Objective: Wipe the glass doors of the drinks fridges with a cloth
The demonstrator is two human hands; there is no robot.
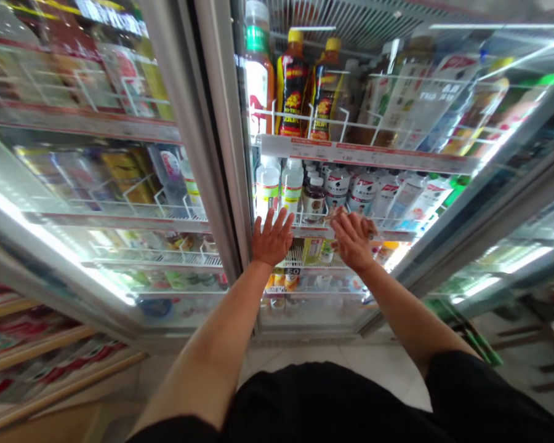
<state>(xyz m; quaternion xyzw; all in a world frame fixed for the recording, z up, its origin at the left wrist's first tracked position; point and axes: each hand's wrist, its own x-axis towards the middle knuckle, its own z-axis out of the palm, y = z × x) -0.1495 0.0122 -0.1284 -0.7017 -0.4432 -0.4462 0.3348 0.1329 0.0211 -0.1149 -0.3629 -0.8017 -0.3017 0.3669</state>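
Fingers spread, my left hand (272, 239) is up at the glass door (311, 314) of a drinks fridge, in front of small clear bottles (291, 181) with white caps. Nothing is in it. To its right, my right hand (354, 243) is also at the glass and somewhat blurred. A crumpled brownish cloth-like thing (370, 229) shows under and around its fingers; its exact kind I cannot make out. Beyond this hand, bottles with red and white labels (362, 187) stand on the middle shelf.
Yellow-capped dark bottles (293, 92) stand on the upper shelf, behind white wire rails. A metal door frame (212, 123) separates this door from another stocked fridge section at left. Packaged goods (13, 381) fill wooden racks at lower left. The tiled floor (318, 357) lies below.
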